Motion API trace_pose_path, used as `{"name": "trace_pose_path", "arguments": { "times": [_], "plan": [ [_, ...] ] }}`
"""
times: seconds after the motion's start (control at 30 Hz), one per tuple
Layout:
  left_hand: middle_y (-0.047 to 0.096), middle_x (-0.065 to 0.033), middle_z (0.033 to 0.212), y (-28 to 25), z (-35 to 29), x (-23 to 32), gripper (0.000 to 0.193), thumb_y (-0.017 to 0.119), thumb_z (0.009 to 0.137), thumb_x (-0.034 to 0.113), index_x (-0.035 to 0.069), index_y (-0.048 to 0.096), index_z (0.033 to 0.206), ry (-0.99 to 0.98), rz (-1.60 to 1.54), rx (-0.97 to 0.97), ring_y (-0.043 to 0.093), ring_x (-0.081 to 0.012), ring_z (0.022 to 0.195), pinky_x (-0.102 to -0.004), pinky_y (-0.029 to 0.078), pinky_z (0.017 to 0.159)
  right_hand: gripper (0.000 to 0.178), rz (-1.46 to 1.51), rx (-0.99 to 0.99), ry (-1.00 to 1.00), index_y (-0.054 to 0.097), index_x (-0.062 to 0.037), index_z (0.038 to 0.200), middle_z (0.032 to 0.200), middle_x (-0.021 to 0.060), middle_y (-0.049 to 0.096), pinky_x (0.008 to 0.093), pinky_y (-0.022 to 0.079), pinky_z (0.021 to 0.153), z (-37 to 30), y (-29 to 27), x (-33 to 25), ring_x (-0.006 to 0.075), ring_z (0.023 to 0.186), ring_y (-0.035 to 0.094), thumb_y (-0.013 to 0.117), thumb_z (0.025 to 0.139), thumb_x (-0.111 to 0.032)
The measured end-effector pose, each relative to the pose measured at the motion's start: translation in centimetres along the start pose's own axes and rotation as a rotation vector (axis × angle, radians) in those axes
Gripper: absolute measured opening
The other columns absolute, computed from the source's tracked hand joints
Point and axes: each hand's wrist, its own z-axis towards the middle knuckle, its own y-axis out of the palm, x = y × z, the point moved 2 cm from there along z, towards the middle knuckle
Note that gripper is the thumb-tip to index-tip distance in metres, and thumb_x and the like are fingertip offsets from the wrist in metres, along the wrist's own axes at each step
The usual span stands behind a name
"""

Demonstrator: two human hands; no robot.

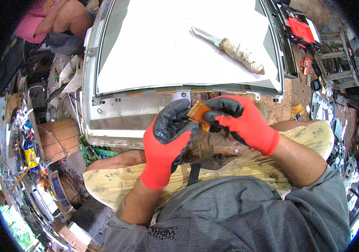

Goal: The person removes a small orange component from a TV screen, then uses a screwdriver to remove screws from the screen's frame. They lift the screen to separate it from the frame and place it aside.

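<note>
Both my hands wear red gloves with black palms and fingers, and they meet in front of my lap. Between them is a short orange flat flex ribbon cable (202, 114), bent, with a paler striped end. My right hand (234, 115) pinches it between thumb and curled fingers. My left hand (172, 124) is curled at its other side, the thumb tip against the cable's edge; the fingers beneath are partly hidden. Beyond my hands a knife (238, 52) with a cloth- or tape-wrapped handle lies on a white sheet (158, 46), its blade pointing to the far left.
The sheet rests on a large metal-framed flat panel (89, 90). At the upper left sits another person (55, 23) in pink. A brown box (57, 136) and heaped scrap lie left. On the right are a red-and-black toolbox (301, 30), a wooden frame (337, 63) and loose parts.
</note>
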Motion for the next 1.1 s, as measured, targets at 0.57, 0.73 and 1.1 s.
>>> {"name": "trace_pose_path", "arguments": {
  "times": [0.57, 0.73, 1.1],
  "plan": [
    [0.068, -0.0062, 0.099, 0.4, -0.5, -0.3, 0.03, 0.066, 0.086, 0.001, -0.003, 0.064, 0.116, -0.084, 0.13, 0.001, 0.061, -0.011, 0.084, -0.0259, 0.051, 0.074, 0.03, 0.086, -0.111, -0.016, 0.063, -0.0001, 0.114, 0.095, 0.0027, 0.066, 0.0253, 0.051, 0.073, -0.1, 0.4, 1.2, 0.0084, 0.085, 0.06, 0.063, 0.084, 0.001],
    [0.066, -0.0034, 0.09, 0.4, -0.4, 0.9, 0.025, 0.066, 0.085, 0.0, -0.004, 0.067, 0.109, 0.021, 0.378, -0.04, 0.058, -0.0089, 0.076, -0.0241, 0.048, 0.067, 0.029, -0.016, -0.099, 0.043, 0.064, -0.0026, 0.112, 0.091, -0.0002, 0.066, 0.0226, 0.047, 0.064, -0.3, 0.5, 1.1, 0.0056, 0.077, 0.057, 0.064, 0.083, 0.001],
    [0.064, -0.0051, 0.093, 0.3, -0.3, 0.8, 0.024, 0.065, 0.084, -0.001, -0.004, 0.068, 0.107, -0.002, 0.304, -0.011, 0.058, -0.0108, 0.084, -0.0244, 0.047, 0.074, 0.023, 0.054, -0.122, 0.009, 0.067, -0.0033, 0.107, 0.079, -0.001, 0.063, 0.0253, 0.045, 0.059, -0.4, 1.4, 1.7, 0.0051, 0.068, 0.052, 0.067, 0.085, -0.011]
  ]
}}
